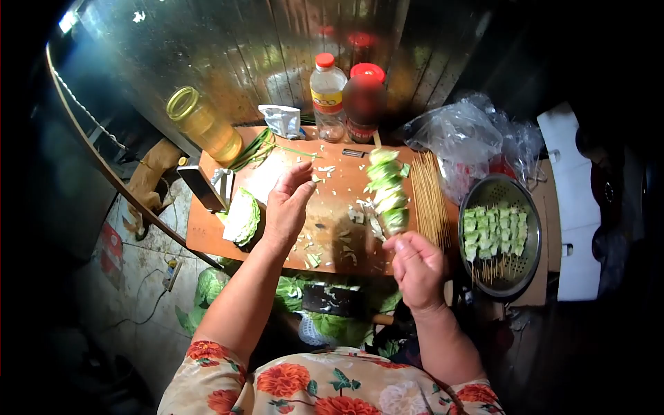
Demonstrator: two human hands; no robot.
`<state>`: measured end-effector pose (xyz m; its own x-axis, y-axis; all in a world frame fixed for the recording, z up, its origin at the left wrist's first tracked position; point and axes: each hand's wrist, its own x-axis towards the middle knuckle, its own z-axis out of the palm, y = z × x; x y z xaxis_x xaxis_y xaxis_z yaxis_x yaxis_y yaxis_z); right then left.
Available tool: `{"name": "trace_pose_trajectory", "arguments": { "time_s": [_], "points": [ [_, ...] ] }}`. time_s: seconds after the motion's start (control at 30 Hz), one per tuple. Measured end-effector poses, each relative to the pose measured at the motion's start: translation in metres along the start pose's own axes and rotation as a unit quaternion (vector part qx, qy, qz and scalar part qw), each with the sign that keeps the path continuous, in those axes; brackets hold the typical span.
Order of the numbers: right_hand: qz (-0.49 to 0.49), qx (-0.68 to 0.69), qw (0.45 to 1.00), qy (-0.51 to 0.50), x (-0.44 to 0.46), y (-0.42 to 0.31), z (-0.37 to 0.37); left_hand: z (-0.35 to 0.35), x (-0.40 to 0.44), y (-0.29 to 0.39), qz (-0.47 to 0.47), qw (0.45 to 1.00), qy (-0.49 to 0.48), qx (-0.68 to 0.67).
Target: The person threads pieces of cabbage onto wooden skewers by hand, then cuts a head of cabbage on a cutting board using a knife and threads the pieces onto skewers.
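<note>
"Where is the skewer?"
"Upright above the table [325,197], the skewer [388,190] of cabbage pieces is pinched at its lower end between thumb and fingers of the right hand [417,270]."
"And the left hand [286,207]?"
"Raised over the table, thumb parted from loosely bent fingers, a green scrap [317,178] at the fingertips; whether they touch it, one cannot tell."
"Nearby?"
"Cut cabbage [243,218] at left, bare sticks [429,200] at right, and, beyond them, loaded skewers [494,232] in a colander [516,268]."

Red-lidded jar [364,104] — front blurred
</note>
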<state>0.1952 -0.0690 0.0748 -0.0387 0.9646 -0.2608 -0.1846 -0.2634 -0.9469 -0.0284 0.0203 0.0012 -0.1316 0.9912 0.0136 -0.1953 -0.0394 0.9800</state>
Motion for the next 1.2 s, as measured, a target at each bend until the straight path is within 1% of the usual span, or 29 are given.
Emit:
{"name": "trace_pose_trajectory", "arguments": {
  "time_s": [0.03, 0.07, 0.1, 0.13, 0.17, 0.23, 0.27, 0.33, 0.37, 0.43, 0.47, 0.5, 0.57, 0.6, 0.67, 0.7, 0.77, 0.83, 0.87, 0.93, 0.97, 1.0, 1.03, 1.1, 1.17, 1.2],
  "points": [
    [0.002, 0.008, 1.000, 0.015, 0.000, -0.005, -0.006, 0.000, 0.000, -0.012, -0.004, 1.000, -0.004, -0.001],
    [-0.011, 0.029, 0.999, 0.028, 0.000, -0.004, -0.010, 0.000, -0.003, -0.022, 0.039, 0.977, 0.020, 0.207],
    [-0.025, 0.049, 0.998, 0.041, 0.001, -0.004, -0.015, -0.002, -0.006, -0.037, 0.083, 0.910, 0.042, 0.405],
    [-0.024, 0.049, 0.997, 0.047, 0.000, -0.006, -0.018, -0.010, -0.010, -0.072, 0.109, 0.892, 0.039, 0.437],
    [-0.023, 0.051, 0.997, 0.053, -0.002, -0.009, -0.020, -0.016, -0.021, -0.102, 0.053, 0.865, 0.041, 0.498],
    [-0.022, 0.055, 0.996, 0.065, -0.007, -0.013, -0.023, -0.007, -0.048, -0.122, -0.024, 0.837, 0.065, 0.543],
    [-0.028, 0.040, 0.997, 0.063, -0.008, -0.014, -0.024, -0.005, -0.052, -0.129, -0.024, 0.838, 0.059, 0.542],
    [-0.044, 0.025, 0.997, 0.060, -0.010, -0.014, -0.027, 0.000, -0.055, -0.142, 0.038, 0.775, 0.025, 0.631],
    [-0.042, 0.023, 0.997, 0.065, -0.011, -0.013, -0.028, 0.005, -0.054, -0.149, 0.037, 0.777, 0.020, 0.629],
    [-0.072, 0.009, 0.995, 0.069, -0.011, -0.011, -0.029, 0.016, -0.040, -0.150, 0.124, 0.803, -0.047, 0.582],
    [-0.076, 0.014, 0.995, 0.070, -0.011, -0.011, -0.030, 0.024, -0.032, -0.151, 0.130, 0.805, -0.071, 0.575],
    [-0.075, 0.015, 0.994, 0.072, -0.012, -0.011, -0.030, 0.033, -0.023, -0.157, 0.181, 0.816, -0.071, 0.544],
    [-0.073, 0.018, 0.995, 0.071, -0.012, -0.012, -0.031, 0.059, -0.008, -0.159, 0.221, 0.838, -0.105, 0.488],
    [-0.073, 0.016, 0.995, 0.073, -0.012, -0.012, -0.032, 0.071, -0.002, -0.156, 0.221, 0.839, -0.106, 0.485],
    [-0.072, 0.010, 0.994, 0.083, -0.012, -0.011, -0.033, 0.090, 0.005, -0.151, 0.228, 0.819, -0.187, 0.492],
    [-0.071, 0.009, 0.994, 0.085, -0.012, -0.012, -0.034, 0.090, 0.004, -0.153, 0.227, 0.820, -0.189, 0.491],
    [-0.082, 0.011, 0.993, 0.090, -0.012, -0.014, -0.034, 0.085, 0.002, -0.153, 0.275, 0.807, -0.263, 0.451],
    [-0.089, 0.009, 0.992, 0.084, -0.011, -0.015, -0.034, 0.077, -0.016, -0.144, 0.298, 0.800, -0.346, 0.389],
    [-0.096, 0.005, 0.992, 0.079, -0.010, -0.015, -0.033, 0.073, -0.032, -0.143, 0.250, 0.812, -0.386, 0.360],
    [-0.090, 0.016, 0.993, 0.074, -0.009, -0.017, -0.031, 0.062, -0.065, -0.147, 0.271, 0.803, -0.425, 0.318],
    [-0.083, 0.026, 0.994, 0.071, -0.009, -0.017, -0.030, 0.052, -0.083, -0.144, 0.237, 0.790, -0.457, 0.333],
    [-0.090, 0.023, 0.993, 0.072, -0.010, -0.017, -0.029, 0.044, -0.100, -0.144, 0.252, 0.788, -0.456, 0.328],
    [-0.092, 0.027, 0.993, 0.069, -0.011, -0.019, -0.029, 0.038, -0.117, -0.136, 0.228, 0.786, -0.473, 0.326],
    [-0.087, 0.011, 0.994, 0.063, -0.013, -0.023, -0.032, 0.024, -0.146, -0.134, 0.182, 0.792, -0.511, 0.279],
    [-0.085, 0.019, 0.994, 0.059, -0.014, -0.025, -0.035, 0.011, -0.160, -0.121, 0.147, 0.709, -0.574, 0.384],
    [-0.080, 0.007, 0.995, 0.055, -0.012, -0.024, -0.037, 0.007, -0.163, -0.121, 0.145, 0.724, -0.555, 0.384]
  ]
}}
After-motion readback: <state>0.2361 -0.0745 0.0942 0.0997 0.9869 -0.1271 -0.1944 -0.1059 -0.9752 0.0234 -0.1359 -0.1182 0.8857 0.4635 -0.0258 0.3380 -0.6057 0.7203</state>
